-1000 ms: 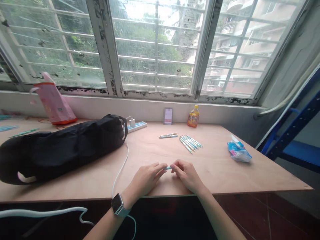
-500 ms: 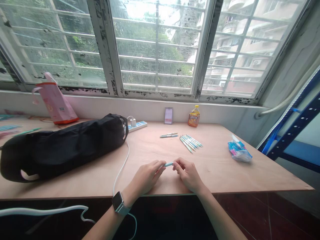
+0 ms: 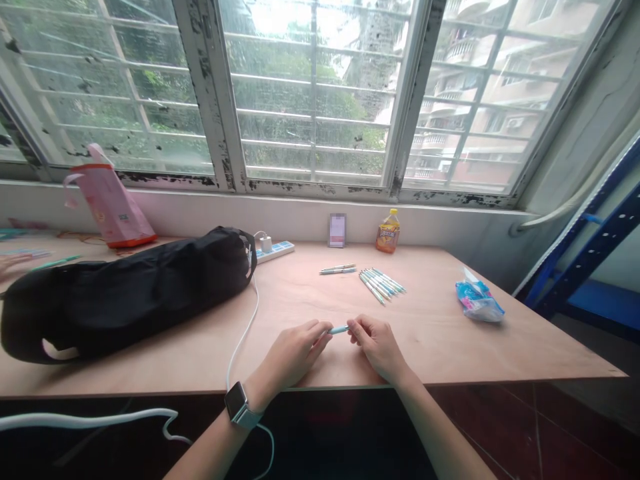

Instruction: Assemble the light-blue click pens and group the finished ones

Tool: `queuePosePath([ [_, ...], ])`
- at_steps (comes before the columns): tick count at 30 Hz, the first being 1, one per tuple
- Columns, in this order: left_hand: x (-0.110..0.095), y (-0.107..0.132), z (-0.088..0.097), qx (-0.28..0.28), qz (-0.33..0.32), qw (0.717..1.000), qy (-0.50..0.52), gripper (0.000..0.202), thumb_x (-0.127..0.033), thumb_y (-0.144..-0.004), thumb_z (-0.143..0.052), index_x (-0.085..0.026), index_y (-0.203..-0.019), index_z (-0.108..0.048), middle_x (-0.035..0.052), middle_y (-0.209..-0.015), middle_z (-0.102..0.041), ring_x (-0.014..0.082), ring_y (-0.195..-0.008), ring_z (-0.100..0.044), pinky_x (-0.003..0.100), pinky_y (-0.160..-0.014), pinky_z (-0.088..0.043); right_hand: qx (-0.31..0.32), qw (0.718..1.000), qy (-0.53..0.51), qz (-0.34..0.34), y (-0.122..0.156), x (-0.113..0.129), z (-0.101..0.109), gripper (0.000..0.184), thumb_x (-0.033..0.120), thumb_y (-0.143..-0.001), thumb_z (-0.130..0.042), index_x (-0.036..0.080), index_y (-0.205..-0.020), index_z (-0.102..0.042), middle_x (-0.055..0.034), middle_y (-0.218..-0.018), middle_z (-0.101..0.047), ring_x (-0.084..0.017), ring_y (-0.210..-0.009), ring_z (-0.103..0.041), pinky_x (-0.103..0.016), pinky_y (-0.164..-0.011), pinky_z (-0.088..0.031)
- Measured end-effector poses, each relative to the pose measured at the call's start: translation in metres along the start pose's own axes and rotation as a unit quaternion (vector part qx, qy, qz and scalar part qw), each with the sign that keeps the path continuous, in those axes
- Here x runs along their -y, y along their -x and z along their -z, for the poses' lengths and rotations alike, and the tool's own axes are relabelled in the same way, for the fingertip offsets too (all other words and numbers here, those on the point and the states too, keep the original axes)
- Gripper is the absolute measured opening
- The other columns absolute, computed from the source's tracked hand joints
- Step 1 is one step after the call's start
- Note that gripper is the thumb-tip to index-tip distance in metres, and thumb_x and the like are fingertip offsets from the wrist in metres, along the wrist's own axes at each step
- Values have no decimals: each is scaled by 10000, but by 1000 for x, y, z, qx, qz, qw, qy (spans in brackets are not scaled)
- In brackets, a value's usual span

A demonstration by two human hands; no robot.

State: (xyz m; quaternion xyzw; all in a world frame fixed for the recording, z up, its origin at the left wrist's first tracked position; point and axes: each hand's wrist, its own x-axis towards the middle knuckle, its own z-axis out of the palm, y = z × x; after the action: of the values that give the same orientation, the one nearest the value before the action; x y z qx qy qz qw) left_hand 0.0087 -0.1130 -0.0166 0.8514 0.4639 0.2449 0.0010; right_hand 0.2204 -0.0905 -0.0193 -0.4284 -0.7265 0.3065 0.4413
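Note:
A light-blue pen (image 3: 339, 329) spans the gap between my two hands, just above the table near its front edge. My left hand (image 3: 300, 348) pinches its left end between thumb and fingers; a watch (image 3: 237, 402) is on that wrist. At the other end, the fingertips of my right hand (image 3: 376, 341) are closed on the pen's tip, which they partly hide. Beyond my hands lies a row of several pens (image 3: 383, 285) with pale green and blue barrels. Left of that row, a small group of pens (image 3: 337, 269) rests on the table.
A long black bag (image 3: 130, 287) covers the left side of the wooden table (image 3: 430, 347). Along the back stand a power strip (image 3: 275, 253), a phone (image 3: 337, 231) and a drink bottle (image 3: 388, 232). A tissue pack (image 3: 479, 299) lies right. A white cable (image 3: 243, 333) crosses the table.
My right hand has shifted very slightly to the right along the pen's tip. At the far left edge, another person's hand has come into view over the pens there.

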Motion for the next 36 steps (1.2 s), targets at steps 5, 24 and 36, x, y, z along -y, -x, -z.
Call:
queuePosePath([
  [5, -2, 0, 2, 16, 18, 1000, -17, 215, -288, -1051, -413, -238, -1111, -613, 36, -1001, -711, 205, -821, -693, 280, -667, -468, 35, 999, -5, 36, 1, 1, -1, 124, 307, -915, -559, 211, -953, -628, -40, -931, -694, -164, -761, -619, -258, -646, -474],
  [24, -2, 0, 1, 9, 15, 1000, -14, 219, -296, -1049, -413, -245, -1091, -621, 26, -926, -686, 189, -762, -659, 272, -634, -427, 12, 1000, -3, -20, -3, 1, -3, 292, 413, -935, -545, 195, -764, -636, -30, -744, -677, -177, -717, -622, -279, -661, -471],
  [36, -4, -1, 3, 18, 22, 999, -18, 223, -287, -1048, -409, -248, -1096, -623, 31, -949, -689, 203, -807, -671, 275, -654, -440, 12, 999, 0, -34, -1, 2, 1, 399, 491, -953, -523, 192, -719, -646, -28, -666, -657, -171, -636, -604, -274, -613, -448],
])
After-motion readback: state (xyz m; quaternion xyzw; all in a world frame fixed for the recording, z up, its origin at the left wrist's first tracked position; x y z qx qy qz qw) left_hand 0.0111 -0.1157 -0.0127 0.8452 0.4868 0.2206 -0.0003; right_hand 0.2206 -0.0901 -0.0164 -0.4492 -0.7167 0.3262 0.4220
